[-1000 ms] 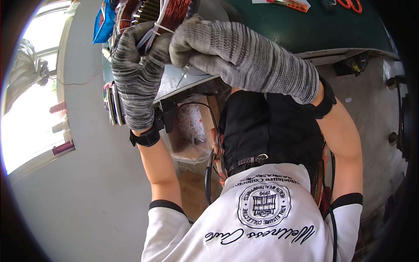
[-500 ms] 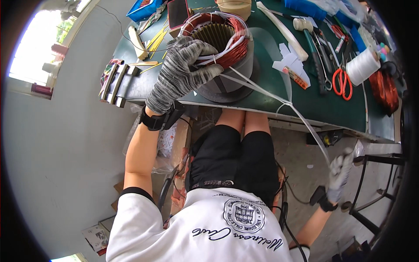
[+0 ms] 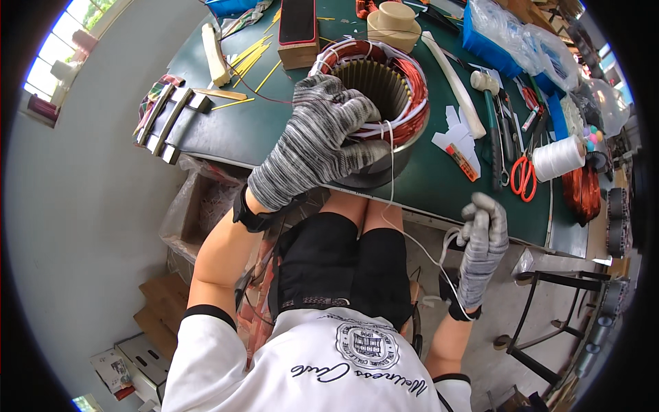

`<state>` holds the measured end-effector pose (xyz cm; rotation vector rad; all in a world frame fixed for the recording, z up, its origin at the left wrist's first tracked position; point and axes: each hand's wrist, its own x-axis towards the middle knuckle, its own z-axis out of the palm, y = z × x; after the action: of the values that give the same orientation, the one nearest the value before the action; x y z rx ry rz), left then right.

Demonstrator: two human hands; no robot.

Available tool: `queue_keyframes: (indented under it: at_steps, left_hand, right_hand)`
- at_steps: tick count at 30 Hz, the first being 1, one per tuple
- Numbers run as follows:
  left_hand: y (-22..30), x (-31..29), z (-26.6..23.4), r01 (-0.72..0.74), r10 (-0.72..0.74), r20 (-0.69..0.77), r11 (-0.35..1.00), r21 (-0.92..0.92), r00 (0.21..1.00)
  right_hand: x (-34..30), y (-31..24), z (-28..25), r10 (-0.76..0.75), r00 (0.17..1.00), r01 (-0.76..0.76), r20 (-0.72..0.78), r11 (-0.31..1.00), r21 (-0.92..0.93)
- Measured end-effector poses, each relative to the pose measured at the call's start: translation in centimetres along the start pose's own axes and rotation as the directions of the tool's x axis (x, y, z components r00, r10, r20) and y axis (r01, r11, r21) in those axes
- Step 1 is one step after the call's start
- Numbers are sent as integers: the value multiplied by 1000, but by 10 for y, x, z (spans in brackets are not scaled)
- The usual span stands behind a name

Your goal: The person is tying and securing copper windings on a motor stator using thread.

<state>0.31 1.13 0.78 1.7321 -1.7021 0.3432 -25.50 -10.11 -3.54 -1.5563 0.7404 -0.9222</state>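
Observation:
On the near edge of the table stands a motor stator (image 3: 376, 86), a slotted metal ring whose copper-red wire coil (image 3: 414, 103) is bound with white lacing. My left hand (image 3: 309, 141), in a grey knitted glove, grips the coil's near left rim between thumb and fingers. A white cord (image 3: 392, 168) hangs from the coil's near side, over the table edge, to my right hand (image 3: 484, 244). That gloved hand is below the table edge at the right, its fingers curled with the cord looped at them. The exact pinch on the cord is hidden.
Right of the stator lie white paper scraps (image 3: 456, 134), a mallet (image 3: 487, 93), red-handled scissors (image 3: 524, 180) and a white thread spool (image 3: 559, 158). At left are a metal rack (image 3: 168, 123) and yellow sticks (image 3: 250, 58). A black-framed stool (image 3: 542, 323) stands at lower right.
My right hand has come inward and up towards the table, and the cord has gone from taut to slack. My left hand stays on the coil. The view has shifted slightly.

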Motion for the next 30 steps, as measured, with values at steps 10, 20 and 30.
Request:
queue_keyframes:
  at_steps: [10, 20, 30]
  left_hand:
    - [3, -4, 9, 30, -31, -31, 999, -35, 999]
    - [-2, -1, 5, 17, -17, -7, 996, -84, 1000]
    - [-10, -3, 3, -71, 69, -49, 997, -36, 996]
  right_hand:
    - [115, -65, 80, -303, 672, 708, 676, 531, -465]
    - [48, -90, 47, 418, 648, -688, 637, 680, 255]
    - [102, -75, 97, 16, 597, -613, 802, 654, 443]
